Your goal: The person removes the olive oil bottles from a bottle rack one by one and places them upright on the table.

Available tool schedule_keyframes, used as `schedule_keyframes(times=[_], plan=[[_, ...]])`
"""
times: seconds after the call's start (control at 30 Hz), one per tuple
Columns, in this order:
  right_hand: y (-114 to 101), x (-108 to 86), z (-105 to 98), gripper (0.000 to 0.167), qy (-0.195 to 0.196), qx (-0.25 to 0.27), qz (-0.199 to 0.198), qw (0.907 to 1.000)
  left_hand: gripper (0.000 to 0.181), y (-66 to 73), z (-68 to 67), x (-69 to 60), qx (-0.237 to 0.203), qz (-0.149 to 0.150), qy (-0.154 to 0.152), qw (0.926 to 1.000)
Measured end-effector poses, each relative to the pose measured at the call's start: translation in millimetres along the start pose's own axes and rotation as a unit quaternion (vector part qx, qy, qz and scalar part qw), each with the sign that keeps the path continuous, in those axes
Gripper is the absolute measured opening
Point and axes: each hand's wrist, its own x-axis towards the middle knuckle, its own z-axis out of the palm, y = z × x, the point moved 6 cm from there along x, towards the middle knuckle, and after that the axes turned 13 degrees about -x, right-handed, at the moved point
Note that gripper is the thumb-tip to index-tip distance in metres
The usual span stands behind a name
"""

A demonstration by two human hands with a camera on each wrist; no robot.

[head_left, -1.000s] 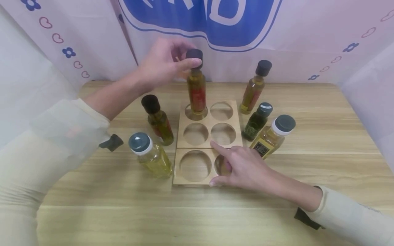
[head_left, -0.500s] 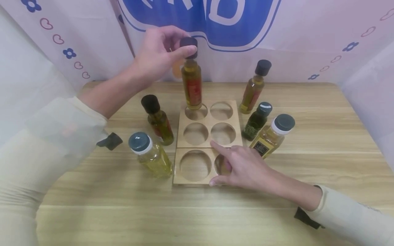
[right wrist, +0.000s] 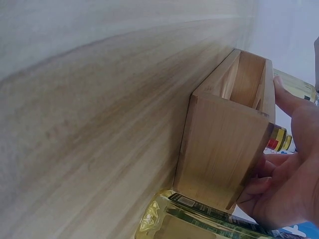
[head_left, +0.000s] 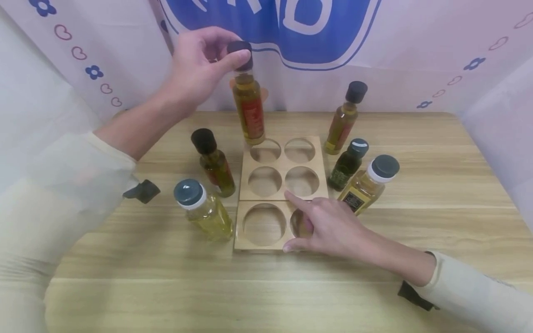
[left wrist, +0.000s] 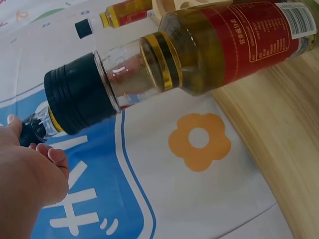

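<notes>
My left hand [head_left: 193, 64] pinches the black cap of an oil bottle [head_left: 251, 108] with a red label. This bottle hangs slightly tilted above the rack's back left hole. In the left wrist view, the left hand [left wrist: 32, 174] holds the cap at the left edge, and another red-labelled bottle [left wrist: 199, 55] covers most of the held one. My right hand [head_left: 329, 226] rests on the front right of the wooden rack [head_left: 240, 203], index finger and thumb spread. In the right wrist view, the right hand [right wrist: 294, 164] lies against the wooden rack [right wrist: 219, 149].
Left of the rack stand a black-capped bottle [head_left: 216, 171] and a pale oil bottle [head_left: 210, 217]. On its right are another red-labelled bottle [head_left: 341, 127], a small dark green bottle [head_left: 345, 169] and a wide golden bottle [head_left: 366, 189]. A printed curtain [head_left: 395, 55] hangs behind the table.
My left hand has lifted the oil bottle out of the back left hole and carried it up and to the left. The right hand and the rack have stayed still.
</notes>
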Motion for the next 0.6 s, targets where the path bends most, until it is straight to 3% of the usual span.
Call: schedule_keyframes(times=[0.2, 0.6], plan=[[1, -0.9, 0, 0.109, 0.002, 0.001, -0.005, 1.0000, 0.031, -1.6, -15.2, 1.4, -0.023, -0.008, 0.026, 0.9994], [2, -2.0, -1, 0.108, 0.005, -0.002, -0.007, 1.0000, 0.035, -14.4, -37.6, -2.2, 0.008, -0.043, 0.040, 0.9982]])
